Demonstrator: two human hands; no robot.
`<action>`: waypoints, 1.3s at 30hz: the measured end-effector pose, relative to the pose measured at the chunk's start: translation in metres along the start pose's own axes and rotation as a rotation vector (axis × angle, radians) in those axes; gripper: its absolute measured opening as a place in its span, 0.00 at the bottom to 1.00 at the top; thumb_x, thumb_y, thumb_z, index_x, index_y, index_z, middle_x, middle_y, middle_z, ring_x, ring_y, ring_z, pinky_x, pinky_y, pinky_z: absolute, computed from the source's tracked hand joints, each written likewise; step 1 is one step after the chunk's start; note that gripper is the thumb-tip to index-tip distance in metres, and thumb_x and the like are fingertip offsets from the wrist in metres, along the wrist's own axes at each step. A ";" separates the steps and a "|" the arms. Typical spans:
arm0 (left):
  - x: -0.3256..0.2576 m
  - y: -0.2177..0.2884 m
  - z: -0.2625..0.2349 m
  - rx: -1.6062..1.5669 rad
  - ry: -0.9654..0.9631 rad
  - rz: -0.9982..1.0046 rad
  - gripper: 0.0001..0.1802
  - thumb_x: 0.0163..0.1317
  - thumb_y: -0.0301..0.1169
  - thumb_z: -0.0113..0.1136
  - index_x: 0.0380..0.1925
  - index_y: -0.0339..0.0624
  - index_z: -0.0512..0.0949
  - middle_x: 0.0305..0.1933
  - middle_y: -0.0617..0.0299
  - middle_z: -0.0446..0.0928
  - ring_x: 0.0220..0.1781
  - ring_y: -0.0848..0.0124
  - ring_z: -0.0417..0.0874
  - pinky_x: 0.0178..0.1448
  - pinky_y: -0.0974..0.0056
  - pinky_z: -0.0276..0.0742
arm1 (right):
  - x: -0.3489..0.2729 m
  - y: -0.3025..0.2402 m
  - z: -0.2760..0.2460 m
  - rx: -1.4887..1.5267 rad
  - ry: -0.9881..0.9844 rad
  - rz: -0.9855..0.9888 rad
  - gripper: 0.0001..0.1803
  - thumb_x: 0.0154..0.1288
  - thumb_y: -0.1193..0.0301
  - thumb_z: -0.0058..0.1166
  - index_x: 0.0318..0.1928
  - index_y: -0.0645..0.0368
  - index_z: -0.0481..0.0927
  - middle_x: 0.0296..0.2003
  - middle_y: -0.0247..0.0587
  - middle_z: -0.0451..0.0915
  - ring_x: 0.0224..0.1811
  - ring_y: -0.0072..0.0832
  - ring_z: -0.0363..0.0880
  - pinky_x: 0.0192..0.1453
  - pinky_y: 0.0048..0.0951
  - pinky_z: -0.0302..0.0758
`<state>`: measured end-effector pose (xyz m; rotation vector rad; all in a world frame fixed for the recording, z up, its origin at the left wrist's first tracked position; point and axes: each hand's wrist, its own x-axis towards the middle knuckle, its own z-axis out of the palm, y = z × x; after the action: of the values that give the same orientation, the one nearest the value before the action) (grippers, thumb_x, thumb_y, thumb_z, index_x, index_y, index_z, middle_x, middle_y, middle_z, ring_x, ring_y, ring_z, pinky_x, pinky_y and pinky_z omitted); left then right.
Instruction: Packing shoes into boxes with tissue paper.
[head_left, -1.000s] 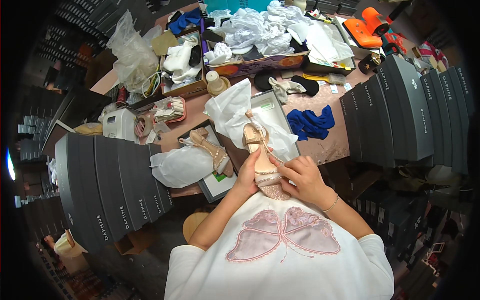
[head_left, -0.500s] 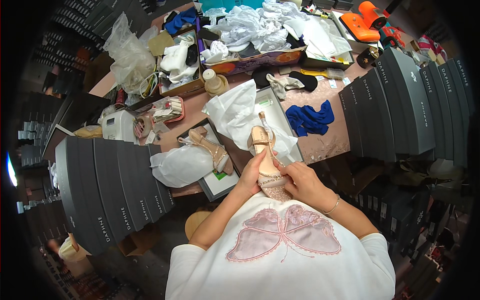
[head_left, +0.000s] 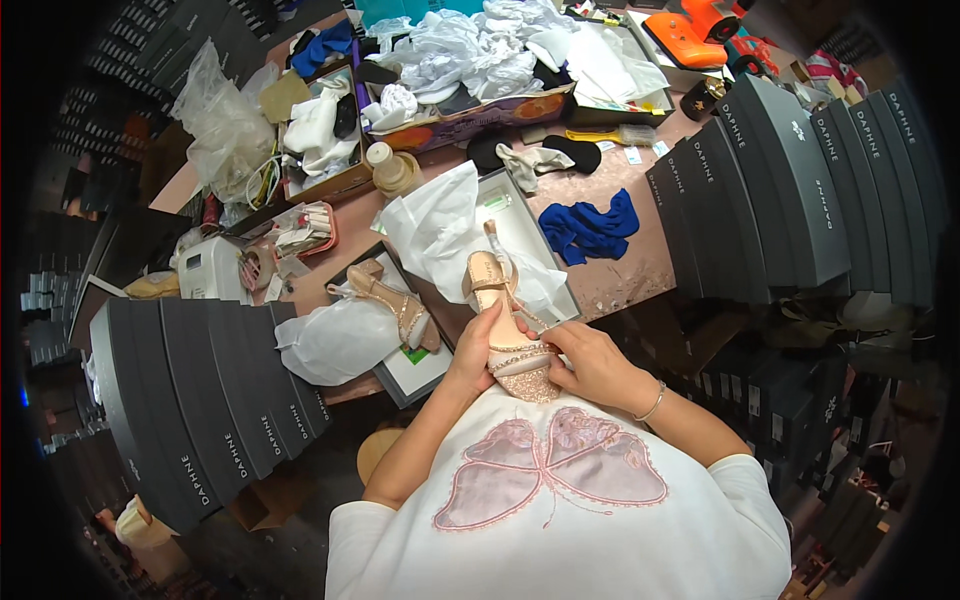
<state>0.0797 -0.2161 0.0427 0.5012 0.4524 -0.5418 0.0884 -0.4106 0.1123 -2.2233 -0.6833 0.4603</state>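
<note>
Together, the left hand point(head_left: 476, 347) and right hand point(head_left: 598, 366) clamp a glittery strappy sandal point(head_left: 502, 335) before the white shirt point(head_left: 560, 560); beyond, one open shoebox point(head_left: 526, 226) holds rumpled tissue paper point(head_left: 430, 225), another shoebox point(head_left: 414, 378) a matching sandal point(head_left: 393, 303), and a purple-sided carton point(head_left: 475, 127) crumpled white wrapping point(head_left: 490, 55).

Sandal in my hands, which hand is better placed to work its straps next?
Probably your right hand: its fingers are at the right edge of the sandal, beside the straps. Your left hand grips the opposite side, thumb over the insole, so it seems better for steadying.
</note>
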 end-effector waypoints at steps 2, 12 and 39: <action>0.004 -0.005 -0.004 -0.004 -0.004 -0.002 0.18 0.74 0.42 0.41 0.46 0.36 0.68 0.32 0.57 0.76 0.37 0.65 0.82 0.44 0.58 0.82 | -0.003 0.002 0.007 -0.004 0.051 -0.018 0.19 0.51 0.74 0.56 0.46 0.62 0.77 0.33 0.48 0.74 0.37 0.44 0.76 0.42 0.40 0.74; 0.006 -0.003 0.001 0.056 -0.020 -0.045 0.20 0.73 0.43 0.42 0.51 0.37 0.69 0.34 0.54 0.79 0.36 0.65 0.83 0.43 0.61 0.81 | 0.008 0.016 -0.015 0.299 -0.220 0.050 0.16 0.52 0.77 0.56 0.44 0.64 0.77 0.35 0.46 0.76 0.35 0.33 0.78 0.40 0.31 0.73; 0.050 0.127 -0.005 1.808 0.684 0.976 0.31 0.59 0.37 0.65 0.60 0.35 0.69 0.46 0.55 0.76 0.29 0.75 0.78 0.33 0.68 0.76 | 0.074 0.119 -0.013 -0.025 -0.253 -0.476 0.25 0.46 0.66 0.64 0.44 0.62 0.72 0.39 0.50 0.73 0.43 0.47 0.73 0.49 0.41 0.69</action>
<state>0.1907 -0.1371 0.0542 2.5184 0.1753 0.3857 0.1925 -0.4418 0.0231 -1.9508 -1.3174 0.4904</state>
